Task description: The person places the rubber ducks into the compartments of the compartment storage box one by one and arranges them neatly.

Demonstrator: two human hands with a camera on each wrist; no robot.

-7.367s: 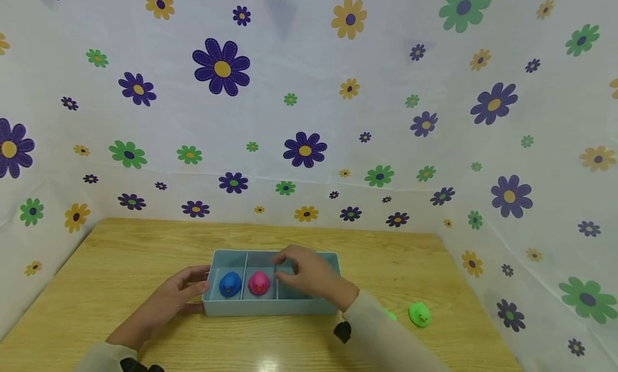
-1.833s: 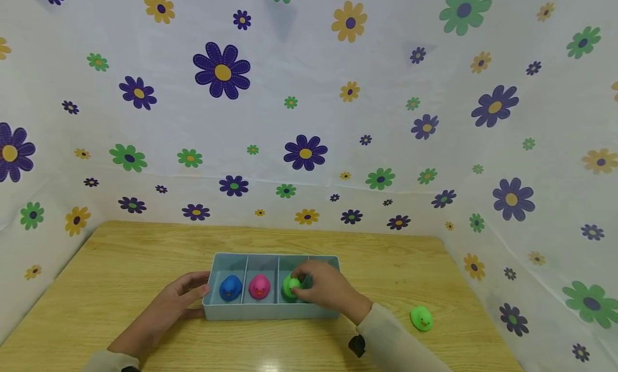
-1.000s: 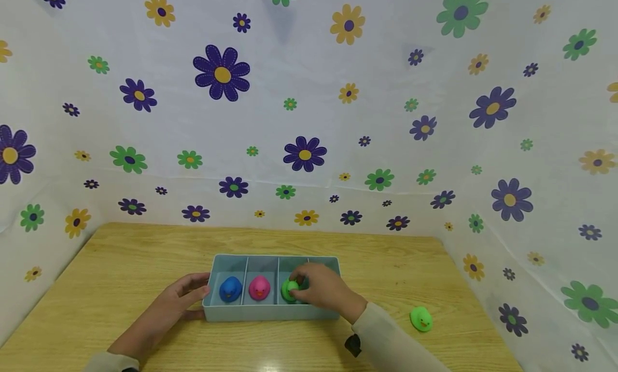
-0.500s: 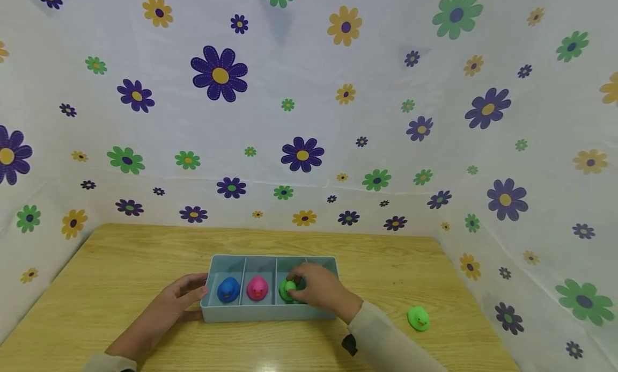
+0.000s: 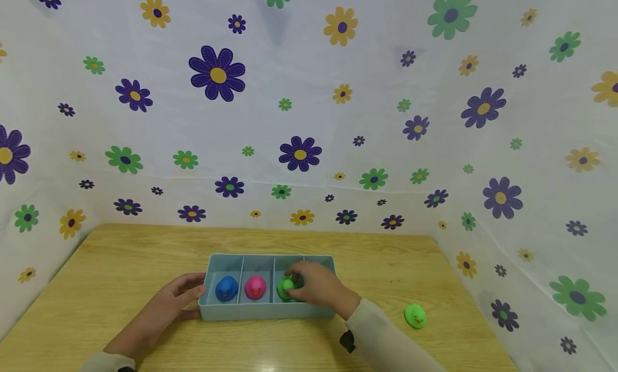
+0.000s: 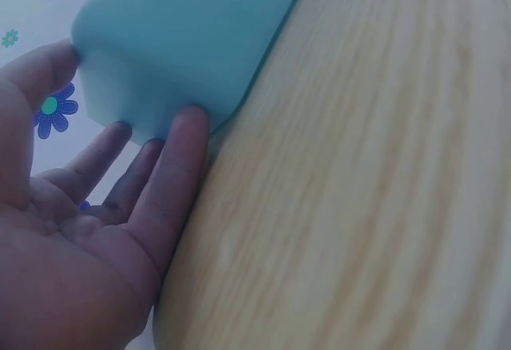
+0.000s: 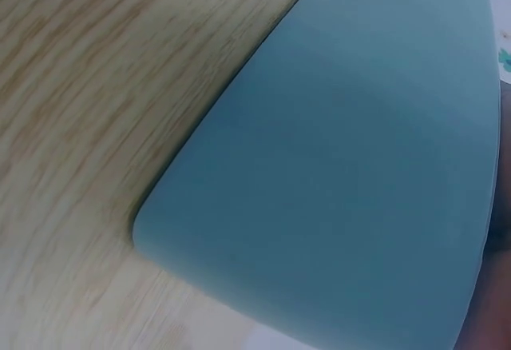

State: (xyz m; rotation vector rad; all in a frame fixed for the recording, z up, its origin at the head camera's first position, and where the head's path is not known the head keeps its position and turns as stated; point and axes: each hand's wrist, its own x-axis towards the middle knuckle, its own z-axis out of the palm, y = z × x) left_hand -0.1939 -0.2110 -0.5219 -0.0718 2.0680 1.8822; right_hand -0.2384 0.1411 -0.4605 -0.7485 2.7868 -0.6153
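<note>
A light blue box [image 5: 260, 311] with several compartments stands on the table. The leftmost compartment holds a blue rubber duck [image 5: 226, 289], and a pink rubber duck [image 5: 255, 287] sits in the one beside it. In the third, my right hand [image 5: 316, 287] pinches a green rubber duck [image 5: 286, 287] between thumb and fingers, partly covering it. That hand also hides much of the rightmost compartment. My left hand [image 5: 175, 302] touches the box's left end; in the left wrist view its fairly straight fingers [image 6: 180, 146] rest against the end wall. The right wrist view shows mostly the box's outer wall [image 7: 319, 174].
Another green rubber duck [image 5: 415, 315] lies on the wooden table [image 5: 376, 264], right of the box and beyond my right sleeve [image 5: 386, 334]. White cloth [image 5: 270, 114] printed with flowers hangs behind the table and along both sides.
Earlier, the third compartment held no duck and two green ducks lay at the right; one is now in that compartment, in my right hand. Over the last second both hands hardly move.
</note>
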